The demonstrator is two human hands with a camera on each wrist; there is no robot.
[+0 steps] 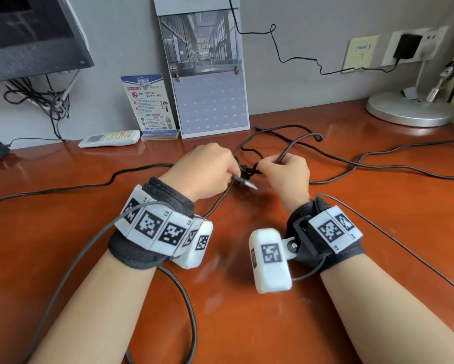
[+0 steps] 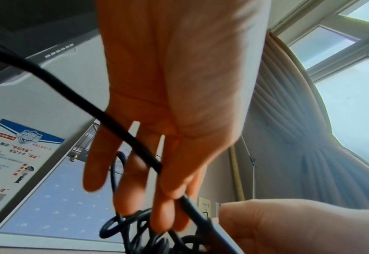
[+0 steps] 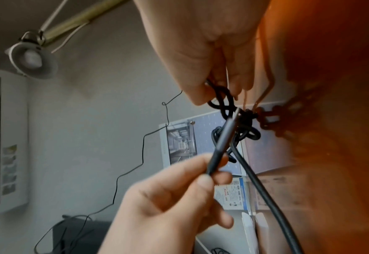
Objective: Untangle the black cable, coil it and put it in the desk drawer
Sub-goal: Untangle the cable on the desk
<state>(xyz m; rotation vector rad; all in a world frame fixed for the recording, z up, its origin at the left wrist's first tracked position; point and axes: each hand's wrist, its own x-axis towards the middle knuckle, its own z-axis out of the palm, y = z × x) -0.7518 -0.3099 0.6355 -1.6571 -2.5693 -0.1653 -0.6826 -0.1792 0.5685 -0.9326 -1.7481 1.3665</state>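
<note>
Untangling in hand: both hands work the knot in the black cable, above the middle of the desk.

The left hand [image 1: 207, 170] pinches the cable's plug end [image 3: 220, 146] between thumb and fingertips, aimed into the knot [image 1: 248, 171]; the right hand [image 1: 286, 172] has its fingers curled round a loop of the black cable [image 1: 294, 145] at the knot's other side. The rest trails loose toward the desk's [image 1: 325, 298] left and right edges. Coiling and the drawer, which is not in view, are still ahead. Next, I judge, the plug needs threading back through a loop while the right hand holds that loop open and slack.
</note>
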